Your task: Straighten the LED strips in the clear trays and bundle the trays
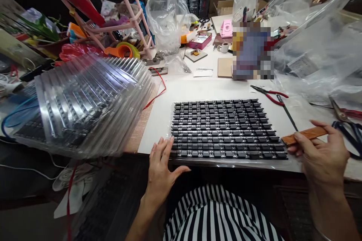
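A pixelated patch (252, 51) at upper right hides something on my bench, and my scissors (349, 126) run off the right edge.

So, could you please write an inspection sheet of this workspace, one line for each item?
Surface: white table, crowded at the back.
Job's things: tray of black parts lies flat at the near edge.
Clutter: stack of clear trays, red pliers, scissors, plastic bags.
Hands: left hand rests open at the tray's corner; right hand holds a brown stick.
Cables: red wire, blue cable.
Surroundings: pink rack.
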`<state>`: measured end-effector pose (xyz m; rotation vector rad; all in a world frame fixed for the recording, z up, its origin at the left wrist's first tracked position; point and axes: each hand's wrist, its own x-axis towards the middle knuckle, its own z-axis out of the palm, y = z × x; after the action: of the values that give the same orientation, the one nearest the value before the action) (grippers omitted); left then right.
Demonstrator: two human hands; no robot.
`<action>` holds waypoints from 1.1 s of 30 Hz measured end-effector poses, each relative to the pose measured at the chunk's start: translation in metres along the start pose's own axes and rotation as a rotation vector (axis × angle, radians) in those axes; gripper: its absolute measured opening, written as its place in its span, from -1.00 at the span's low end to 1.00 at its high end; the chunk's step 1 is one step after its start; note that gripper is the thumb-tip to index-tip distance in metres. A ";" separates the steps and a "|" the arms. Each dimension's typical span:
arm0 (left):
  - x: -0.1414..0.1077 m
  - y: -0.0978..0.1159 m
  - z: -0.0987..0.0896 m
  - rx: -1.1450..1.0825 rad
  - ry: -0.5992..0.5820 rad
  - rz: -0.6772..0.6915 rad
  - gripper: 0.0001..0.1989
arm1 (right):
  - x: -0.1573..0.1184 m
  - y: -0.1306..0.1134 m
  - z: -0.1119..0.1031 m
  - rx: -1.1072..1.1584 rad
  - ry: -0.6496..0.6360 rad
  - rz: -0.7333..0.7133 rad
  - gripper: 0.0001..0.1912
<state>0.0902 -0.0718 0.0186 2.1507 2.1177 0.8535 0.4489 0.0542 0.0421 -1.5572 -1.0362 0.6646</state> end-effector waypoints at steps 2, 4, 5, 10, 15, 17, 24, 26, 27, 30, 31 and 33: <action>-0.004 -0.001 0.001 -0.017 0.018 0.008 -0.15 | 0.000 0.001 0.001 -0.009 0.014 0.002 -0.28; -0.005 -0.002 0.003 -0.057 0.081 -0.008 -0.17 | 0.000 0.002 0.001 -0.020 0.017 0.013 -0.27; -0.005 -0.002 0.004 -0.080 0.116 -0.024 -0.17 | 0.000 0.002 0.001 -0.027 0.016 0.017 -0.28; -0.001 0.000 0.005 -0.165 0.240 -0.076 -0.15 | 0.000 0.000 0.001 -0.037 0.009 0.008 -0.29; -0.001 -0.001 0.006 -0.192 0.281 -0.086 -0.16 | 0.000 -0.001 0.002 -0.025 -0.001 0.004 -0.30; -0.002 -0.001 0.007 -0.186 0.274 -0.100 -0.16 | -0.001 -0.001 0.002 -0.020 -0.010 0.003 -0.30; -0.004 -0.003 0.008 -0.164 0.273 -0.108 -0.16 | -0.002 -0.001 0.002 0.010 -0.023 -0.010 -0.32; -0.004 -0.003 0.008 -0.162 0.271 -0.113 -0.16 | -0.002 -0.001 0.001 0.020 -0.030 -0.014 -0.32; -0.003 -0.004 0.009 -0.162 0.268 -0.117 -0.17 | -0.002 0.000 0.001 0.023 -0.032 -0.013 -0.32; -0.003 -0.005 0.009 -0.163 0.258 -0.123 -0.17 | -0.002 0.000 0.001 0.024 -0.043 -0.003 -0.31; -0.002 -0.005 0.009 -0.163 0.252 -0.127 -0.17 | -0.002 0.000 0.001 0.024 -0.045 -0.001 -0.31; -0.002 -0.006 0.009 -0.157 0.238 -0.138 -0.17 | -0.002 -0.001 0.001 0.018 -0.045 -0.007 -0.31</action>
<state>0.0884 -0.0699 0.0081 1.8856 2.1840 1.2685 0.4467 0.0530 0.0423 -1.5285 -1.0654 0.7050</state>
